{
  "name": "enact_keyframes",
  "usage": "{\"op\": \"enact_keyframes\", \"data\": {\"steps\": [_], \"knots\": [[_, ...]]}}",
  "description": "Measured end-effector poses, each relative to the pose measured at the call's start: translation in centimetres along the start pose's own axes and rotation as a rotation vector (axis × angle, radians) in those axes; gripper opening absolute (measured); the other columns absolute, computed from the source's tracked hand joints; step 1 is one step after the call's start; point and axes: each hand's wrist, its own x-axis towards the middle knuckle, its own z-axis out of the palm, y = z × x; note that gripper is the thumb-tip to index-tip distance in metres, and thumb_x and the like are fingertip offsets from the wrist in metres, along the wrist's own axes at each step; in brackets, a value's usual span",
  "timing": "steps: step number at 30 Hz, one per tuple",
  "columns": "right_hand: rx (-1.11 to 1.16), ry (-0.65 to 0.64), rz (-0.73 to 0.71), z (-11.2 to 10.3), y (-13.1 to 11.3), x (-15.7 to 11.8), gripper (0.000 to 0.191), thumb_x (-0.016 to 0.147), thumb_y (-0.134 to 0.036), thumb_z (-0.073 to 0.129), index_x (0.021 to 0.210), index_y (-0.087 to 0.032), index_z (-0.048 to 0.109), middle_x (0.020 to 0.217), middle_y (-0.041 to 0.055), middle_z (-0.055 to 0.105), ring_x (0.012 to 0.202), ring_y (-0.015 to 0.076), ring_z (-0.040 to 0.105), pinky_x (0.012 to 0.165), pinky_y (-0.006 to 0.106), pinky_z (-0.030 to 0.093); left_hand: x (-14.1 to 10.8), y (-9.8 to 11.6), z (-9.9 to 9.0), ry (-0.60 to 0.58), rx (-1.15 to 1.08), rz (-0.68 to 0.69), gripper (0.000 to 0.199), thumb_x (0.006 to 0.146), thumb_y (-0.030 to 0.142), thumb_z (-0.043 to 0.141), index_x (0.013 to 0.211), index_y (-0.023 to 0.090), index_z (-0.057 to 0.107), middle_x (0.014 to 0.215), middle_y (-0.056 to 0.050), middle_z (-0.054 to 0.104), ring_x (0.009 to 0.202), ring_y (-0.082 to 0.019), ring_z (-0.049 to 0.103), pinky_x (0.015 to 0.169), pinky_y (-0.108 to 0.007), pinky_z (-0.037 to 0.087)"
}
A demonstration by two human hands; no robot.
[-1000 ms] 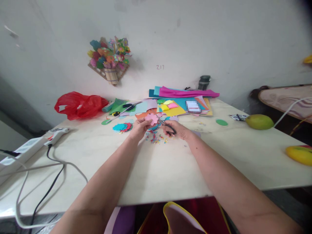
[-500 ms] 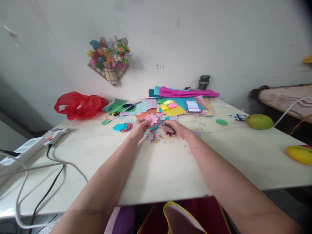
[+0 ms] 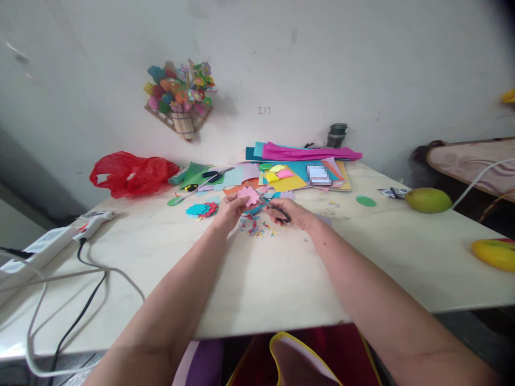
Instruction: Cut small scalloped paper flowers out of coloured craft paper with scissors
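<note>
Seated at the table, a person has the fingers of the left hand clamped on a pink paper flower, held above the tabletop. The fingers of the right hand are closed around the handles of the scissors, whose blades lie at the flower's right edge. Below are scattered clippings; blue scalloped cutouts lie near the left hand.

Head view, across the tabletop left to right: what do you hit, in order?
White power strip, red plastic bag, turquoise scalloped cutout, left hand, pink paper flower, held scissors, right hand, green paper disc, greenish mango, yellow fruit.
</note>
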Motion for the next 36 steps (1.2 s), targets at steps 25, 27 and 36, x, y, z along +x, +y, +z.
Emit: {"op": "enact_keyframes", "data": {"steps": [25, 27, 36], "knots": [[0.035, 0.030, 0.064, 0.7, -1.1, -0.3, 0.008, 0.070, -0.019, 0.061, 0.075, -0.015, 0.056, 0.046, -0.0052, 0.050, 0.036, 0.0060, 0.042, 0.034, 0.016, 0.029, 0.2, -0.1, -0.4, 0.032, -0.009, -0.021, 0.017, 0.058, 0.019, 0.075, 0.066, 0.012, 0.062, 0.064, -0.003, 0.066, 0.066, -0.019, 0.069, 0.074, -0.037, 0.059], [0.035, 0.028, 0.057, 0.7, -1.3, -0.4, 0.011, 0.068, -0.019, 0.063, 0.074, -0.014, 0.055, 0.045, -0.0059, 0.049, 0.036, 0.0056, 0.042, 0.034, 0.016, 0.028, 0.1, -0.1, -0.4, 0.030, -0.009, -0.021, 0.018, 0.057, 0.019, 0.075, 0.067, 0.012, 0.063, 0.064, -0.003, 0.067, 0.065, -0.019, 0.068, 0.072, -0.035, 0.059], [0.054, 0.004, 0.027, 0.6, -0.9, -0.2, 0.019, 0.063, -0.021, 0.070, 0.074, -0.014, 0.056, 0.047, -0.0072, 0.049, 0.037, 0.0048, 0.040, 0.033, 0.016, 0.028, 0.2, -0.1, -0.4, 0.018, -0.008, -0.021, 0.017, 0.058, 0.019, 0.075, 0.070, 0.011, 0.065, 0.066, -0.005, 0.069, 0.062, -0.018, 0.068, 0.063, -0.029, 0.057]]}}
